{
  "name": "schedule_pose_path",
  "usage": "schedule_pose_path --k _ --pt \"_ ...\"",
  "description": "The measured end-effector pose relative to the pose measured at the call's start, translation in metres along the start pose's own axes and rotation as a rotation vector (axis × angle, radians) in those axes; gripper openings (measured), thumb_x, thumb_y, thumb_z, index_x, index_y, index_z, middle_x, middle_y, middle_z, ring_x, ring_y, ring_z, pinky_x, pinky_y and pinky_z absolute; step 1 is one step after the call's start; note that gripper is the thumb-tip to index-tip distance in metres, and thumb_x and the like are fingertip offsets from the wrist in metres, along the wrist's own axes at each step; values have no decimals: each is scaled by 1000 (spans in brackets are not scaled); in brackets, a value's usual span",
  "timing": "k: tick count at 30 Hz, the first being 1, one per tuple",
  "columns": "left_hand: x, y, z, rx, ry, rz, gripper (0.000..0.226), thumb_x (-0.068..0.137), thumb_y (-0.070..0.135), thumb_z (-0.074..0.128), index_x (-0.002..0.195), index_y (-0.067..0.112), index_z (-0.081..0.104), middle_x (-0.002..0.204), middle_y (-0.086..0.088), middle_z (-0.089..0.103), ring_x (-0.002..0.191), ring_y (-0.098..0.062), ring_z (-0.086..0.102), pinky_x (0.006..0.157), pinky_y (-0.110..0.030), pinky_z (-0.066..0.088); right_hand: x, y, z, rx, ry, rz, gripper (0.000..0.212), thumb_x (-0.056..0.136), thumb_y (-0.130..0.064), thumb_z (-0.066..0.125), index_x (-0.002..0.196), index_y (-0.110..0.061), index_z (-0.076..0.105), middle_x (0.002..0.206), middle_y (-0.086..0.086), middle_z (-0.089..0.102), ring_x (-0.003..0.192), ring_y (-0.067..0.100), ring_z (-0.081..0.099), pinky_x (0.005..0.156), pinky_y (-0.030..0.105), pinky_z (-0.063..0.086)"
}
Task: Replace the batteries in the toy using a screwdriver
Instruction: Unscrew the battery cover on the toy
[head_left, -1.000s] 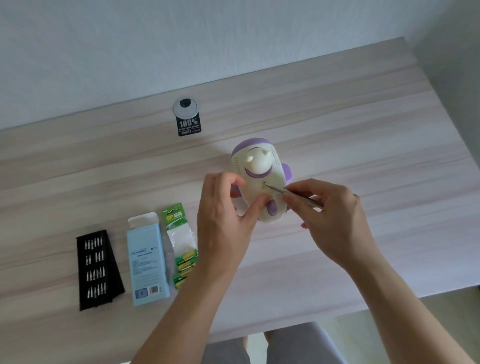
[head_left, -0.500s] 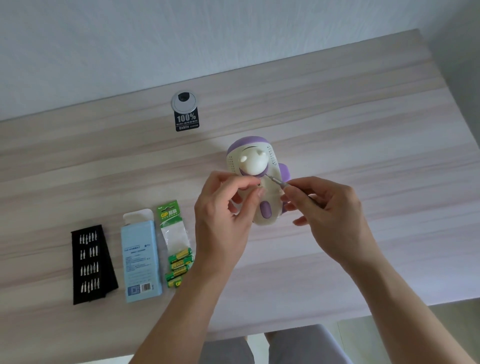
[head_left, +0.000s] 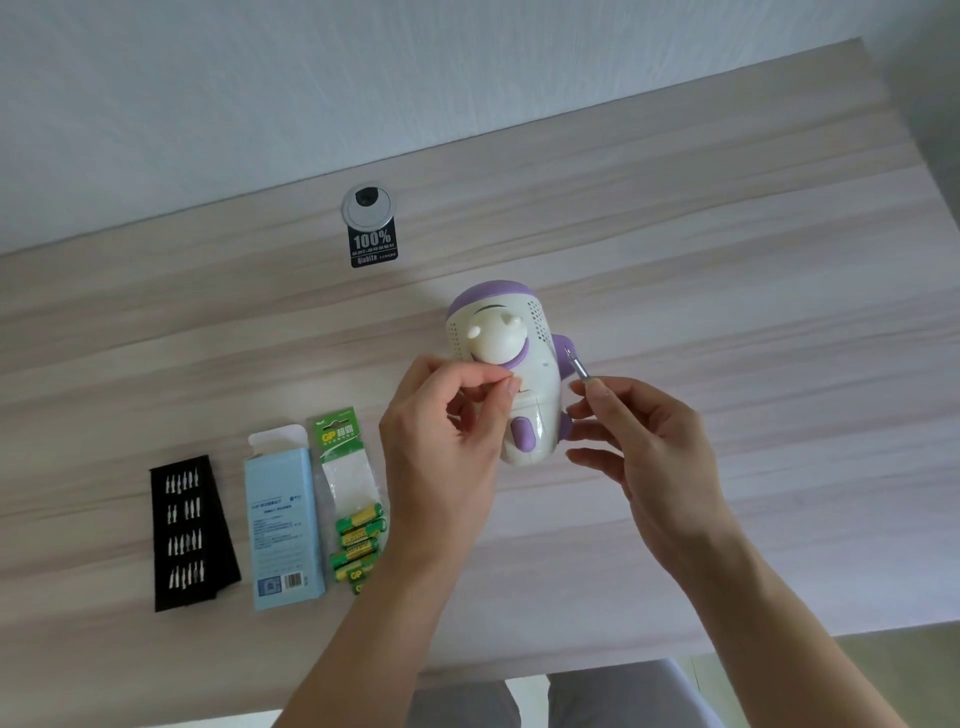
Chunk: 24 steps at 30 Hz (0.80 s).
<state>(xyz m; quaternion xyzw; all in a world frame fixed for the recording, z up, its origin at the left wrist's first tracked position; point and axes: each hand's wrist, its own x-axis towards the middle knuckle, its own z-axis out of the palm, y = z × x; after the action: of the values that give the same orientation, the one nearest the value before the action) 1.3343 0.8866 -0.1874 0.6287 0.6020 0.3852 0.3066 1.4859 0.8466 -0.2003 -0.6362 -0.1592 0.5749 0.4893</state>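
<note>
A white and purple toy (head_left: 537, 358) lies on the wooden table (head_left: 727, 312), its underside with a battery cover facing up. My left hand (head_left: 441, 431) hovers over the toy's left side, thumb and forefinger pinched together by the cover; anything tiny between them does not show. My right hand (head_left: 649, 441) holds a slim metal screwdriver (head_left: 577, 366), its tip pointing up and left just off the toy's right side, clear of the cover. A green pack of fresh batteries (head_left: 358, 535) lies left of my left wrist.
A light blue box (head_left: 283, 525) and a black tray of screwdriver bits (head_left: 189, 530) lie at the left. A round cable grommet (head_left: 369, 208) with a black sticker (head_left: 372, 247) sits near the back wall. The table's front edge runs below my forearms.
The screwdriver tip has lifted out of the toy's underside and moved to the right. My left fingers have left the toy's side and pinched together at the spot where the tip was.
</note>
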Motion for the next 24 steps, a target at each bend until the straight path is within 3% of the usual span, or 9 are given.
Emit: schedule_pose_path --k 5,16,24 --pt "-3 3 3 63 11 -36 3 88 12 75 89 11 72 85 -1 61 72 -5 60 65 -8 41 4 -1 1 -13 -22 7 17 99 -18 59 97 -9 73 75 0 71 72 18 71 66 34 56" --pt "0 6 3 235 -50 -17 5 93 13 68 93 8 67 89 2 55 80 14 51 70 -1 36 5 0 1 -8 -27 11 19 100 -18 57 95 -11 73 76 1 71 73 19 71 67 36 57" --pt "1 2 2 222 -68 -28 5 95 14 66 95 9 66 91 3 55 79 9 52 71 -3 36 4 1 3 2 -29 15 20 100 -18 56 94 -11 73 77 1 71 72 19 71 67 38 57"
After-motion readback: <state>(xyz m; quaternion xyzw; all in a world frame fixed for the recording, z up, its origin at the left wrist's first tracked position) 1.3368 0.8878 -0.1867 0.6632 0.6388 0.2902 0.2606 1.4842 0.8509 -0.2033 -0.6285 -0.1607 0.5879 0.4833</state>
